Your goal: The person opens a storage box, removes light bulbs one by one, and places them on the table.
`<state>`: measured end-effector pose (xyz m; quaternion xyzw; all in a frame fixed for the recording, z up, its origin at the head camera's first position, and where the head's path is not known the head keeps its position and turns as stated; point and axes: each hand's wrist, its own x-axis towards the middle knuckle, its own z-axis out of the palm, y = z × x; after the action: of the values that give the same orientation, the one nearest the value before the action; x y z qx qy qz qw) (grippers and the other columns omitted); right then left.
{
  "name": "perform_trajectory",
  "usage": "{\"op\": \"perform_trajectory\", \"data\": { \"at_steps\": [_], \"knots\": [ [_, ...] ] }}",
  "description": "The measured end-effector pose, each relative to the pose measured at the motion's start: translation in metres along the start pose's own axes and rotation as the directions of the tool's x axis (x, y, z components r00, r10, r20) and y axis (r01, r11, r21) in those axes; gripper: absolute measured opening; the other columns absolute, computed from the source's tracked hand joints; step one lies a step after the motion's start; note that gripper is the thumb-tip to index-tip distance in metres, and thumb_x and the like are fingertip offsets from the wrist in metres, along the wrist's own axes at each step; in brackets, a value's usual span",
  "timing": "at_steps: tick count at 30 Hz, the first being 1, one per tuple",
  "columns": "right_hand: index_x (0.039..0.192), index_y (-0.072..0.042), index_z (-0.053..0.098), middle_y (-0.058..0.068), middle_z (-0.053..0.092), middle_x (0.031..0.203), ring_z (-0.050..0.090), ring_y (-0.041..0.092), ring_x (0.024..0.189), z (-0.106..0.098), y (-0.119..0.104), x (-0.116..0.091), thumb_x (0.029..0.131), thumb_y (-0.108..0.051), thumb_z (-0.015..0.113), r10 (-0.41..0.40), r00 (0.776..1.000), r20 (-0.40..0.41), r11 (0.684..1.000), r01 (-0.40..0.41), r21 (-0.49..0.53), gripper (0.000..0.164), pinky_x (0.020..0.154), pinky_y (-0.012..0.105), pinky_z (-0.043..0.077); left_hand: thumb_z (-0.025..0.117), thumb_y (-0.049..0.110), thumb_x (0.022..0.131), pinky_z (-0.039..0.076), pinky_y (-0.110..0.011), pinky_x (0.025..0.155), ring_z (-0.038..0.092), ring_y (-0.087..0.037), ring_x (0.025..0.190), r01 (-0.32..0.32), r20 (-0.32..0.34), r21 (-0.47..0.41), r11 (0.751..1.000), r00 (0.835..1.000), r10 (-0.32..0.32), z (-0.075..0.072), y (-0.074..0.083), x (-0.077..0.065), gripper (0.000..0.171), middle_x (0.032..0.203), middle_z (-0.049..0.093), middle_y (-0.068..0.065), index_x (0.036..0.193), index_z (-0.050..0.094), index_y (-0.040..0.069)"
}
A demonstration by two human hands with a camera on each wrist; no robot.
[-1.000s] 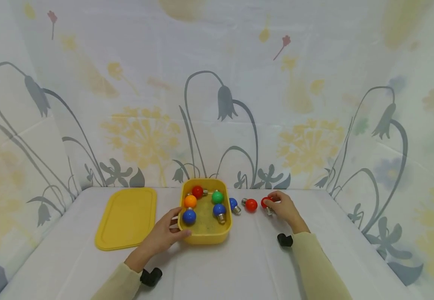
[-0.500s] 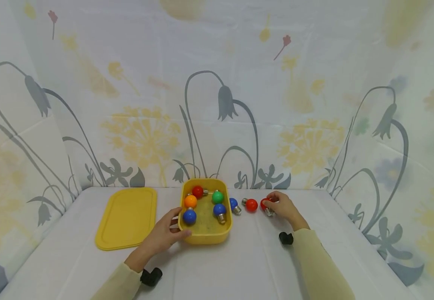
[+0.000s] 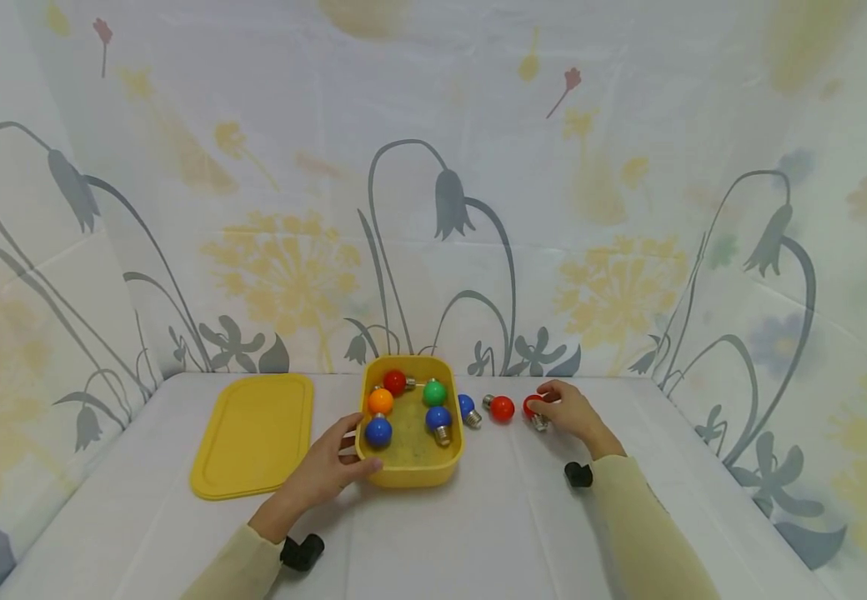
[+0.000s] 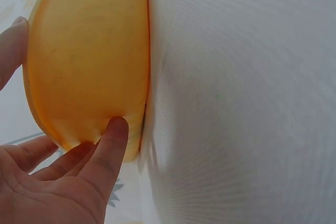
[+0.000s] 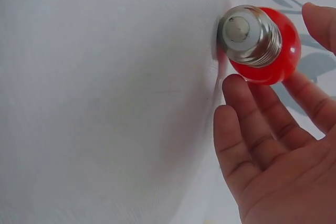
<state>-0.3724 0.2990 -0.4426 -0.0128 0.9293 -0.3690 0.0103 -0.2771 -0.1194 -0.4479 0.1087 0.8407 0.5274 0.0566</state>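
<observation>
In the head view my left hand [image 3: 321, 473] holds the near left corner of a yellow plastic box [image 3: 413, 477]. Its thumb lies at the front rim and the fingers along the left side; the left wrist view shows fingertips against the box's wall [image 4: 89, 56]. Inside lie several coloured light bulbs: red [image 3: 394, 382], orange [image 3: 380, 402], green [image 3: 434, 393] and two blue. My right hand [image 3: 574, 417] is at a red light bulb [image 5: 286, 51] on the table. Its fingers touch the red globe, while a gap shows between thumb and bulb. The silver screw base faces the wrist camera.
Another red bulb [image 3: 503, 409] lies just left of my right hand. Close against the box's right side is a blue bulb [image 3: 467, 406]. A flat yellow lid [image 3: 253, 437] lies at the left on the white table [image 3: 471, 533]. Flower-printed cloth [image 3: 433, 275] rises behind.
My right wrist and sleeve have shifted slightly to the right, with the fingers staying at the same red bulb. The left hand and the box have not moved.
</observation>
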Motion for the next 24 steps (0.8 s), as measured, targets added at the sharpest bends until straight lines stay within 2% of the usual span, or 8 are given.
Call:
{"op": "perform_trajectory", "data": {
  "at_steps": [16,24],
  "knots": [
    [0.125,0.003,0.052,0.022,0.058,0.116,0.055,0.036,0.104,-0.009,-0.005,-0.005,0.089,-0.033,0.066,-0.034,0.999,-0.014,0.998,0.033,-0.047,0.053,0.089,0.050,0.047,0.077,0.029,0.082,0.049,-0.043,0.095,0.050,-0.033,0.123,-0.014,0.001,0.001,1.000,1.000,0.014,0.000,-0.001,0.001,0.084,0.149,0.034,-0.015,0.148,0.030,0.008],
    [0.126,0.002,0.052,0.023,0.056,0.120,0.053,0.037,0.107,-0.011,-0.008,-0.005,0.091,-0.035,0.063,-0.005,1.000,-0.015,0.997,0.004,-0.075,0.052,0.091,0.051,0.047,0.077,0.028,0.082,0.049,-0.041,0.094,0.051,-0.031,0.122,-0.009,-0.002,0.003,1.000,1.000,0.009,0.000,0.000,0.000,0.082,0.148,0.035,-0.013,0.148,0.032,0.009]
  ]
}}
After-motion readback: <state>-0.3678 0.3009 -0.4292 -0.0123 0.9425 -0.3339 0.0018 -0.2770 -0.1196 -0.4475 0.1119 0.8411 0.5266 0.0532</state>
